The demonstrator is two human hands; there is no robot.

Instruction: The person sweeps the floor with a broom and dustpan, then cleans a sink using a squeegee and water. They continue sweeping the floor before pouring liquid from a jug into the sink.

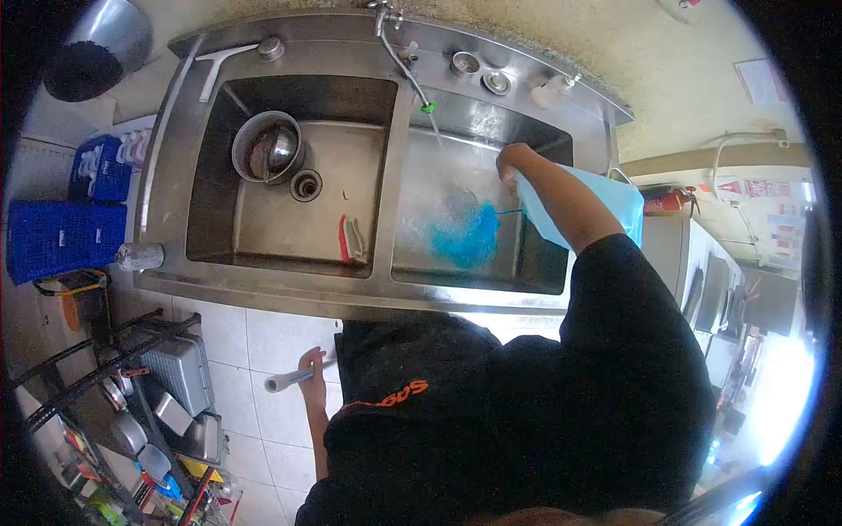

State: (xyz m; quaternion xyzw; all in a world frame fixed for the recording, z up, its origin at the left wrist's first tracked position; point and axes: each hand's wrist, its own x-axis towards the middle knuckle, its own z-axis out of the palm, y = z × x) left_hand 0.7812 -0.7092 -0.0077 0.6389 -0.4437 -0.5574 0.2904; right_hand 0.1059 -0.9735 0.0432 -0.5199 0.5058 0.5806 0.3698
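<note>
My right hand [516, 161] grips a large light-blue container [592, 206], tilted over the right sink basin [548, 273]. A thin stream of blue liquid [509, 211] runs from it. Bright blue liquid [465, 241] spreads through the water in that basin. Water falls there from a faucet [403, 61] with a green tip. Low beside my body, my left hand [311, 362] is wrapped around a pale grey tube-like stick [285, 380], its far end partly hidden by my clothing. The full shape of the container is hidden behind my right forearm.
In the left basin [338, 145] stand a metal pot [237, 162] with a bowl inside and a red-and-white item [351, 238]. A white squeegee [219, 66] lies on the rim. Blue crates [66, 237] and a rack with pans [180, 364] stand left.
</note>
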